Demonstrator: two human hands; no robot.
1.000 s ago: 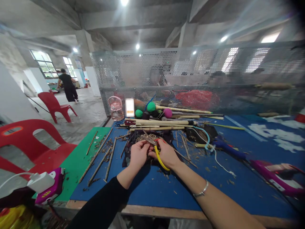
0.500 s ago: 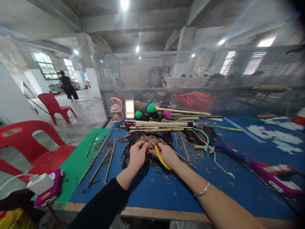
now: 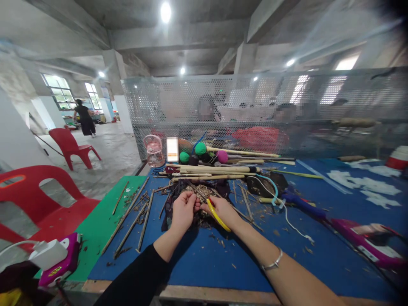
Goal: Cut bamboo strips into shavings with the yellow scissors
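My left hand (image 3: 184,210) is closed in a pinch at the middle of the table; what lies between its fingertips is too small to make out. Close beside it, my right hand (image 3: 219,212) is wrapped round yellow-handled scissors (image 3: 218,216). Their metal blades point up and left, past the left fingertips. Under both hands lies a dark crumpled cloth (image 3: 174,199) with a heap of brown plant scraps (image 3: 207,189) on it. Thin brown sticks (image 3: 145,221) rest left of the cloth, and more scraps are scattered in front of it.
Behind the cloth lie pale canes (image 3: 216,169), yarn balls (image 3: 200,148) and a pink bottle (image 3: 154,151). A perforated metal screen (image 3: 178,97) stands along the back. Purple power strips (image 3: 60,261) and a red chair (image 3: 47,191) are at the left. A person (image 3: 84,118) stands far off.
My view has shifted slightly. Both hands stay over the scraps, the right still holding the scissors. The distant person has moved a little and looks more upright.
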